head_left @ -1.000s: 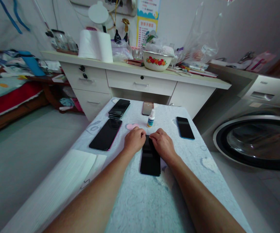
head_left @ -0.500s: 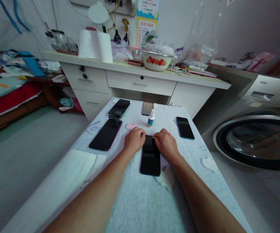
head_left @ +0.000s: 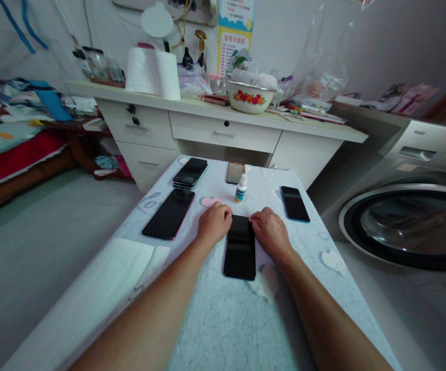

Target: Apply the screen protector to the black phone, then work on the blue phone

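A black smartphone (head_left: 240, 252) lies flat on the cloth, screen up, between my two hands. My left hand (head_left: 215, 222) is closed at its top left corner, thumb and fingertips against the edge. At the top right corner is my right hand (head_left: 269, 229), its fingers curled together and touching the edge. Just beyond the phone stands a small spray bottle (head_left: 240, 190) with a white cap. To the left lies a larger dark phone (head_left: 169, 214) with a pink edge, and behind it a stack of phones (head_left: 191, 172). Another phone (head_left: 295, 204) with a blue edge rests at the right.
A gold-toned phone (head_left: 235, 173) is at the far edge of the cloth-covered table (head_left: 223, 324). White folded sheets (head_left: 110, 278) lie along the left edge. Beyond stands a white desk (head_left: 226, 129) with a flowered bowl (head_left: 250, 98). A washing machine (head_left: 419, 180) is on the right.
My right hand has shifted slightly right, from the phone's top edge to its top right corner. My left hand and the phone stay where they were.
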Motion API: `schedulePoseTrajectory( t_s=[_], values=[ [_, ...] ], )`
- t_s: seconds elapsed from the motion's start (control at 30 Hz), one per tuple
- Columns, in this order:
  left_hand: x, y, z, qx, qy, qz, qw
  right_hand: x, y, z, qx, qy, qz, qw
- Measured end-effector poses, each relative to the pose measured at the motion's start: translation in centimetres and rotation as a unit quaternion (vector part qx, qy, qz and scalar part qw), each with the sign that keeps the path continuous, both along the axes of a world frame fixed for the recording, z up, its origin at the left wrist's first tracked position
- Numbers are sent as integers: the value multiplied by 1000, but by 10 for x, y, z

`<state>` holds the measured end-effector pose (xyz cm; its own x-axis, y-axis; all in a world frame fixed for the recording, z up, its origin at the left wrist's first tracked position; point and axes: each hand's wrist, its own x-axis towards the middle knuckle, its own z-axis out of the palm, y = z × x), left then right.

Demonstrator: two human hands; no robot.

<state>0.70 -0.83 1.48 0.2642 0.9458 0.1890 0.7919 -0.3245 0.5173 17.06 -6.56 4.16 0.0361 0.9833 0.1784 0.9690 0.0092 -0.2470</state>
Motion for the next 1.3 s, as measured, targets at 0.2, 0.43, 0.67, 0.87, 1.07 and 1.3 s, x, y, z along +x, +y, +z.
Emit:
schedulePoseTrajectory(
  t_s=[0.2,0.43,0.67,0.87,1.07,1.3],
  values=[
    [0,0,1,-1,2,-3,1000,2,-3,5,-24,1,14,1000],
    [0,0,1,-1,6,-1,1000,4,-4,11,-51,-4,36,998],
    [0,0,-1,7,4,-3,1000,11,-4,10,-49,38,88,994],
    [0,0,0,8,1,-4,1000,15,-3,6,-37,67,108,991],
    [0,-1,1,5,-1,-5,1000,12,0,-1,7,79,87,993],
    [0,0,0,7,1,-6,1000,10,7,-11,31,88,57,994]
  ],
)
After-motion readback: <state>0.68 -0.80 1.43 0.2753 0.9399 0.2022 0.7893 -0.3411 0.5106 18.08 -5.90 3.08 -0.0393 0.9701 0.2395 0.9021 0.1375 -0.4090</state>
